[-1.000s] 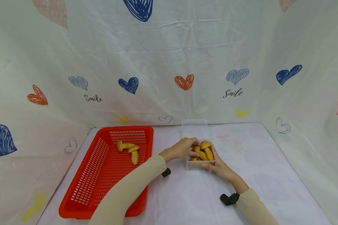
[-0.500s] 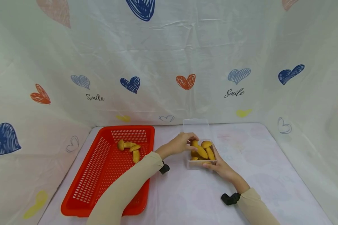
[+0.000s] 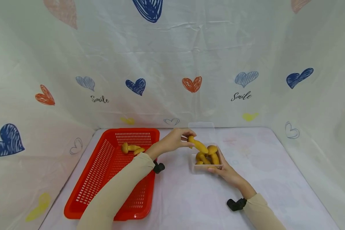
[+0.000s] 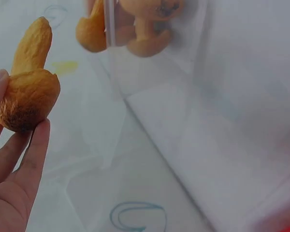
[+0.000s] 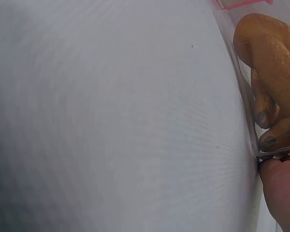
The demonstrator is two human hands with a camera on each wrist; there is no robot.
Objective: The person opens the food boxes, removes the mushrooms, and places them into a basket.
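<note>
My left hand pinches a yellow-brown mushroom by its cap, above the left part of a clear plastic box. The stem slants down to the right in the head view. Up close in the left wrist view, the fingers and thumb grip the dark-marked cap, its stem pointing up. The box contains several more mushrooms. Around its right side and front my right hand holds the box, some fingers hidden behind it. The right wrist view has the thumb at the box's corner.
A red perforated basket stands on the left, with mushrooms near its back, partly covered by the left sleeve. The clear lid stands raised behind the box. White cloth covers the table, and a heart-printed curtain hangs behind.
My left hand has drawn up and to the left, lifting the mushroom from among the others in the box. The right hand keeps its hold on the box.
</note>
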